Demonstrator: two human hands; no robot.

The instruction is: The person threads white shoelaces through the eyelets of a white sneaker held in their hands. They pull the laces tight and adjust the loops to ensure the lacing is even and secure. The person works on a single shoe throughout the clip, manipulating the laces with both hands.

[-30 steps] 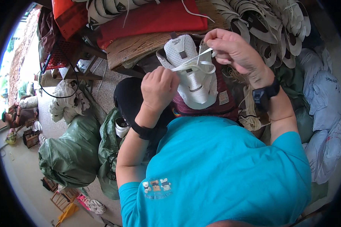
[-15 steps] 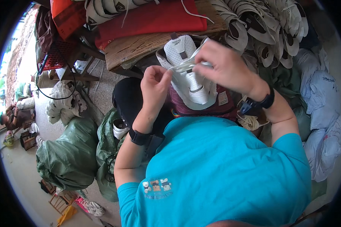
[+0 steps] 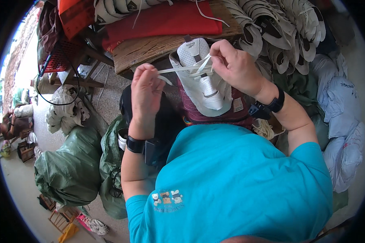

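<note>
White shoe upper point(image 3: 202, 81) lying sole-down on the lap, toe toward the person, flat white lace point(image 3: 181, 69) stretched taut leftward, apparently threaded through the eyelets

Cluttered workshop corner in daylight

A worn wooden desk point(image 3: 150, 50) carries red cloth point(image 3: 162, 20); green sacks point(image 3: 69, 170) slump on the pale concrete floor point(image 3: 16, 182) beside a red crate point(image 3: 63, 56).

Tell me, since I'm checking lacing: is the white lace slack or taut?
Taut: the white lace runs straight between left hand and right hand.
</note>
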